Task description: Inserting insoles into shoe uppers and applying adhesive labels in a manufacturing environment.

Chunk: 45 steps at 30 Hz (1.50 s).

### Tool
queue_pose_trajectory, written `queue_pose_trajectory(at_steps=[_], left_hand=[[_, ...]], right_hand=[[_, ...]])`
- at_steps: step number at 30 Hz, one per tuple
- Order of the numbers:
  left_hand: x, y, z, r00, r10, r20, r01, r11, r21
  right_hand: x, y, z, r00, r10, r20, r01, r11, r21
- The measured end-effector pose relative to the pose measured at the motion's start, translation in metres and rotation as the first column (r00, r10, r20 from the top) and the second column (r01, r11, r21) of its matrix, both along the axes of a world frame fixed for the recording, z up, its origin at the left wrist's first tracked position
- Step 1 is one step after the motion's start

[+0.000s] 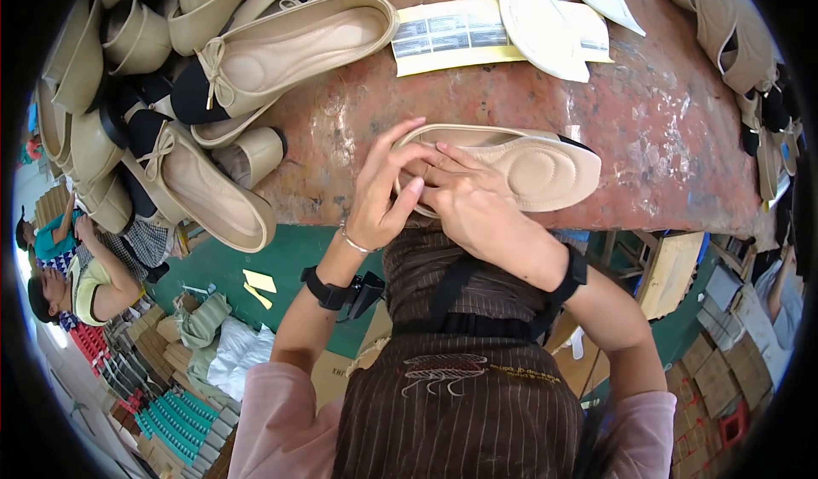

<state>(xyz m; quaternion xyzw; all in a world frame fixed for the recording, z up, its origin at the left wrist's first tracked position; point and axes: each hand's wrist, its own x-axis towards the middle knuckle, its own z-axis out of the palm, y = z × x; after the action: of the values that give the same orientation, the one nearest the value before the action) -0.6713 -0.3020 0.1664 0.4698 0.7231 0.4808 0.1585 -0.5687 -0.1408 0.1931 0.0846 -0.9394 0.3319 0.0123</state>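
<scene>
A beige flat shoe (pixel 532 165) lies on its side-on length at the near edge of a worn reddish table (pixel 648 112), toe pointing right. My left hand (pixel 382 191) curls around its heel end, fingers on the rim. My right hand (pixel 469 199) rests over the heel part of the insole, fingers pressed inside the shoe. Both hands wear black wrist straps.
A heap of beige flats with bows (pixel 196 95) fills the table's left. White insoles (pixel 545 19) and a yellow label sheet (pixel 452 40) lie at the back; more shoes (pixel 733 36) at right. Two seated people (pixel 77 266) and stacked boxes (pixel 162 394) are lower left.
</scene>
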Motion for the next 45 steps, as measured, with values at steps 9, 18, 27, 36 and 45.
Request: queue_pose_trajectory(at_steps=[9, 18, 27, 36, 45], left_hand=[[0.014, 0.006, -0.001, 0.985, 0.170, 0.026, -0.170, 0.985, 0.023], [0.107, 0.042, 0.053, 0.971, -0.014, -0.241, -0.073, 0.935, -0.346], [0.137, 0.068, 0.046, 0.866, -0.370, -0.337, 0.099, 0.787, -0.609], [0.127, 0.074, 0.057, 0.925, -0.229, -0.303, 0.048, 0.861, -0.507], [0.121, 0.076, 0.061, 0.956, -0.206, -0.209, 0.092, 0.886, -0.454]], right_hand=[[0.038, 0.004, 0.015, 0.969, -0.224, -0.105, 0.246, 0.916, 0.316], [0.020, 0.074, 0.031, 0.509, -0.736, -0.446, 0.857, 0.481, 0.184], [0.101, 0.032, 0.043, 0.827, -0.560, -0.052, 0.562, 0.827, 0.025], [0.019, 0.076, 0.036, 0.761, -0.470, 0.448, 0.328, 0.874, 0.359], [0.021, 0.077, 0.023, 0.872, -0.468, 0.141, 0.345, 0.793, 0.502]])
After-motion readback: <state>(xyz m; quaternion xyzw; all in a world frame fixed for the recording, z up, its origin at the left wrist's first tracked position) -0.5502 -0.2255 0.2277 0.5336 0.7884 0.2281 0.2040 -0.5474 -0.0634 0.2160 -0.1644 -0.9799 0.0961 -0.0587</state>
